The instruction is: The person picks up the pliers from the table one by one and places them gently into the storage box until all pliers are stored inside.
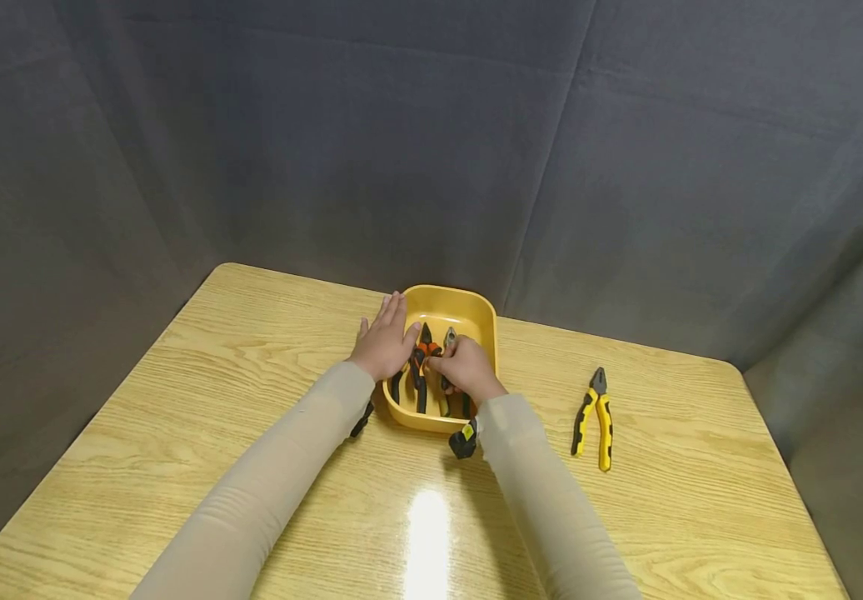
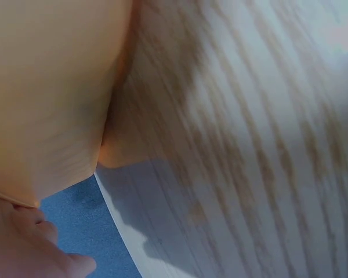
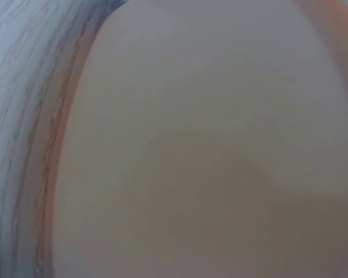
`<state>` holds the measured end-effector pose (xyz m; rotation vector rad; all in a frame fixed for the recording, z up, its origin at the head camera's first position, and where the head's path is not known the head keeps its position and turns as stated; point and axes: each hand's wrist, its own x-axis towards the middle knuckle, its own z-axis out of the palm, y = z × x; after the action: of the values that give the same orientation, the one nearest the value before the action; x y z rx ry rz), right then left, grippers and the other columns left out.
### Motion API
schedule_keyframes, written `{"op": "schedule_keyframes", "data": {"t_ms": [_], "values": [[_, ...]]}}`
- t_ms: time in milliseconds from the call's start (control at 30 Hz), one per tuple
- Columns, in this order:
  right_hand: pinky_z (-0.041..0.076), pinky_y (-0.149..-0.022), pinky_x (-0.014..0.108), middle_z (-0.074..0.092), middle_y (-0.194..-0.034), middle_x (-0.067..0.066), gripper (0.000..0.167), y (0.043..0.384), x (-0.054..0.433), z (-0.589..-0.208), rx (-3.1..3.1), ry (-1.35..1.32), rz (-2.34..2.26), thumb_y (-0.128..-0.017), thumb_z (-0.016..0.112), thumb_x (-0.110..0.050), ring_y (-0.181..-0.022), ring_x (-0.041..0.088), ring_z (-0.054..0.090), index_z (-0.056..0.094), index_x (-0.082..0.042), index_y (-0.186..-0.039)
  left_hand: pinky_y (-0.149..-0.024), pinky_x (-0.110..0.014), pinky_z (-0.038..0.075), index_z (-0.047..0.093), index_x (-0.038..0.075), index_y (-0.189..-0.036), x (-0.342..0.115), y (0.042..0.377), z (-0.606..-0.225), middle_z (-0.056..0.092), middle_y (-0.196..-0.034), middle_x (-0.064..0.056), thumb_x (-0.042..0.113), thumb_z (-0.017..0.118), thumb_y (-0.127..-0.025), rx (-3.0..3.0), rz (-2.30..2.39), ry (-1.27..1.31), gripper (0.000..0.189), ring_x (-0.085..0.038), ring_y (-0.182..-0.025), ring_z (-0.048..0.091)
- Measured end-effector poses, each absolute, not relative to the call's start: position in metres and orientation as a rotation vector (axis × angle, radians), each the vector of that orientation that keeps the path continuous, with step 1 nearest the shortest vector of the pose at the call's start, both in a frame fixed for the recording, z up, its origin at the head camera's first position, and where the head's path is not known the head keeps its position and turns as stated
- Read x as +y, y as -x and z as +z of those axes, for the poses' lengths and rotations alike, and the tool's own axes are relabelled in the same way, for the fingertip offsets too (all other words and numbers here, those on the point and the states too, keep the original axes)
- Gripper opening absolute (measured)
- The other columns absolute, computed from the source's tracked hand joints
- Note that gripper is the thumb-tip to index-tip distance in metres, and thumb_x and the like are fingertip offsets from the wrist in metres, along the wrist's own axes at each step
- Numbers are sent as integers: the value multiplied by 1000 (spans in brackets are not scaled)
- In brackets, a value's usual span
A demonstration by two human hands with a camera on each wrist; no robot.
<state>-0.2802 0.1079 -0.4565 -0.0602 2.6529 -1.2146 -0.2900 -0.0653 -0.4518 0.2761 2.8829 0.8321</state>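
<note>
A yellow plastic bin [image 1: 450, 297] stands near the far edge of the table with several pliers inside. My left hand [image 1: 385, 343] rests against its left rim, fingers stretched out. Black-and-orange pliers [image 1: 420, 375] lie in the bin between my hands. My right hand [image 1: 472, 368] reaches into the bin and grips another pair of pliers [image 1: 450, 336], whose metal head shows above the fingers; the hand covers much of its handles. In the left wrist view, fingers of the left hand [image 2: 23, 246] touch the bin wall [image 2: 46, 98]. The right wrist view shows mostly blurred bin wall [image 3: 191, 104].
Yellow-and-black pliers [image 1: 598, 390] lie on the wooden table [image 1: 686, 467] to the right of the bin, handles spread toward me. A grey curtain [image 1: 401, 150] hangs behind the table's far edge.
</note>
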Motion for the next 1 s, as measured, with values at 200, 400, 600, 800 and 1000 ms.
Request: {"op": "schedule_keyframes", "data": {"t_ms": [200, 400, 600, 800, 1000], "values": [[43, -41, 23, 55, -52, 3, 31, 281, 107, -457, 2691, 82, -1122, -92, 74, -21, -38, 12, 52, 55, -8, -72, -123, -58, 2, 3, 7, -163, -65, 289, -451, -1, -171, -9, 44, 27, -111, 2885, 845, -275, 68, -25, -157, -4], [45, -43, 23, 54, -51, 1, 31, 280, 107, -455, 2697, 89, -1128, -90, 76, -19, -38, 11, 52, 55, -9, -70, -122, -59, 2, 2, 7, -163, -66, 290, -451, -2, -171, -9, 49, 23, -111, 2886, 832, -283, 70, -25, -157, -4], [45, -43, 22, 51, -51, 0, 35, 281, 106, -455, 2687, 112, -1176, -87, 82, -17, -37, 9, 52, 54, -9, -68, -122, -59, 2, 2, 7, -164, -67, 290, -451, -3, -171, -9, 50, 22, -110, 2879, 832, -280, 71, -25, -157, -5], [44, -41, 22, 54, -53, 1, 33, 282, 106, -457, 2676, 121, -1157, -87, 82, -19, -38, 10, 52, 56, -7, -72, -122, -60, 3, 2, 6, -163, -67, 288, -450, -2, -171, -11, 47, 24, -111, 2882, 848, -287, 70, -26, -157, -4], [45, -41, 22, 55, -55, 3, 33, 282, 106, -458, 2652, 110, -1164, -88, 82, -19, -38, 11, 53, 55, -7, -73, -122, -59, 3, 2, 7, -163, -66, 288, -450, -2, -171, -10, 47, 25, -111, 2881, 841, -287, 69, -26, -157, -4]]}}
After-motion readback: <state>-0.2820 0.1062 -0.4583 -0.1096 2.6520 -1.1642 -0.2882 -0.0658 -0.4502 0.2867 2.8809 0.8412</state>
